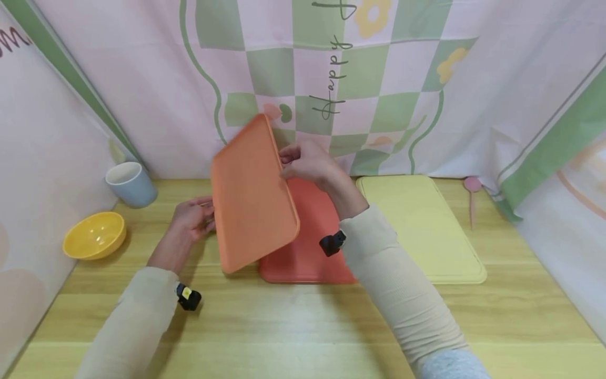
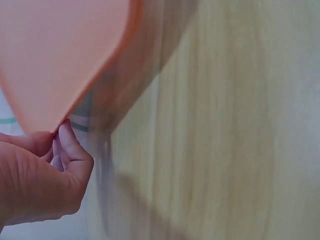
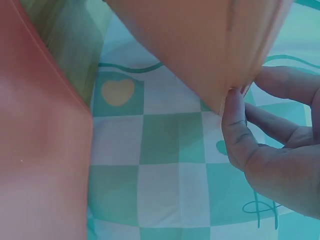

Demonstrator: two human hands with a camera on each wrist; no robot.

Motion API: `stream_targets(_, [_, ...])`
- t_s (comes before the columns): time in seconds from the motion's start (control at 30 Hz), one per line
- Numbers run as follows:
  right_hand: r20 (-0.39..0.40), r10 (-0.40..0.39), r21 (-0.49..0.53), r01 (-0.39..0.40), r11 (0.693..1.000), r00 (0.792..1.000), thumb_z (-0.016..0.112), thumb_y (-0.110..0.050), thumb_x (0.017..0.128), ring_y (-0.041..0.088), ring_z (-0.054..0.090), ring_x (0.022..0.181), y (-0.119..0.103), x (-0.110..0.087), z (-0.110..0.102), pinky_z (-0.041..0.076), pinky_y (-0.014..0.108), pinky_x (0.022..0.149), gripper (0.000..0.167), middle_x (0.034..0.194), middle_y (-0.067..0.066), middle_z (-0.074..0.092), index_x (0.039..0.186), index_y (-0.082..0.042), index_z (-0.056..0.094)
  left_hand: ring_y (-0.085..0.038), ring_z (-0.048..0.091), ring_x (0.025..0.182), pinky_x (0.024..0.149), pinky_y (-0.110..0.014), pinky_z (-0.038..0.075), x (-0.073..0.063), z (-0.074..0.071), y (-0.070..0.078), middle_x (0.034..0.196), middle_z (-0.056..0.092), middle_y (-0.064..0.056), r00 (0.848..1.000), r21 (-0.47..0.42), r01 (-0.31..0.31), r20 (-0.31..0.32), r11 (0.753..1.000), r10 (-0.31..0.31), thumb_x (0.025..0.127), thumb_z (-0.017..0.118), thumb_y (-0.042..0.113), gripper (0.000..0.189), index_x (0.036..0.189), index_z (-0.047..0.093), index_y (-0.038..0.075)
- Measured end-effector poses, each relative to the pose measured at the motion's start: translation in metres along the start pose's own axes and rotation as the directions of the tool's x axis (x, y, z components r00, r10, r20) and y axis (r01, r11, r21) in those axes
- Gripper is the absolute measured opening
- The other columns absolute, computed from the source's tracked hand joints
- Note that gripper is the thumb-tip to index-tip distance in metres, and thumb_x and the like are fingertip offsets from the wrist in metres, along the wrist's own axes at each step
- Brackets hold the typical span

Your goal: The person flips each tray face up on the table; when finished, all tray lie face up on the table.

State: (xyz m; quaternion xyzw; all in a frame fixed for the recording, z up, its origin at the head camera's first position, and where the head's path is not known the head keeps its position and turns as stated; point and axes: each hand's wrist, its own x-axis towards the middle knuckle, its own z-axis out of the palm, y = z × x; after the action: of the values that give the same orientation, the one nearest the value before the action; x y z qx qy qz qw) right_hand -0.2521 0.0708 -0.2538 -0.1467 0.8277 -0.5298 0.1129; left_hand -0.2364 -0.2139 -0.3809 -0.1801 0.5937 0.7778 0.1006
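Right now, both hands hold up the orange board (image 1: 253, 195), which tilts over the bench (image 1: 284, 331) and, as the head view has it, hides part of the red board (image 1: 312, 258). The left hand (image 1: 193, 218) pinches its left edge; in the left wrist view the thumb and fingers (image 2: 74, 146) meet closely at the rim. The right hand (image 1: 310, 163) pinches the opposite edge, up near the cloth (image 1: 341, 79), fingers narrow on the rim. I cannot tell whether the board's lower edge touches anything.

The red board lies flat, with the yellow board (image 1: 421, 226) flat to its right; the right forearm passes above them. Beyond the yellow board, a pink spoon (image 1: 472, 184) lies near the cloth. Over on the left, a blue cup (image 1: 134, 189) stands upright behind a yellow bowl (image 1: 94, 242). Green and pale checks pattern the cloth behind.
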Motion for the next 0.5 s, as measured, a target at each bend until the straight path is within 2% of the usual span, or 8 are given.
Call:
stream_targets(0.13, [-0.004,0.016,-0.035,-0.016,0.999,1.000,0.068,0.010,0.085,0.026,0.059,0.110,0.005,0.002,0.000,0.052,0.033,0.093,0.050,0.122,0.020,0.063,0.134,0.009,0.059,-0.009,0.066,0.076,0.065,-0.024,0.052,-0.004,-0.004,0.006,0.089,0.069,0.005,1.000,0.037,-0.008,-0.030,0.999,0.009,0.101,0.054,-0.005,0.043,0.143,0.051,0.004])
stream_targets(0.27, [-0.012,0.041,-0.032,-0.041,0.999,0.999,0.072,0.009,0.084,0.027,0.061,0.112,0.011,0.004,0.000,0.053,0.035,0.095,0.050,0.123,0.019,0.064,0.133,0.007,0.061,-0.007,0.065,0.079,0.069,-0.024,0.050,-0.007,-0.009,0.012,0.090,0.068,0.008,0.999,0.079,-0.009,-0.050,0.997,0.013,0.102,0.054,-0.003,0.050,0.150,0.047,0.005])
stream_targets(0.5, [-0.032,0.042,0.020,-0.041,0.999,0.999,0.075,0.011,0.081,0.024,0.065,0.102,0.020,0.004,0.003,0.057,0.030,0.084,0.050,0.115,0.018,0.069,0.130,0.005,0.066,-0.005,0.061,0.077,0.070,-0.024,0.048,-0.008,-0.020,0.020,0.085,0.067,0.010,0.997,0.112,-0.027,-0.062,0.993,0.034,0.101,0.055,-0.003,0.043,0.143,0.054,0.008])
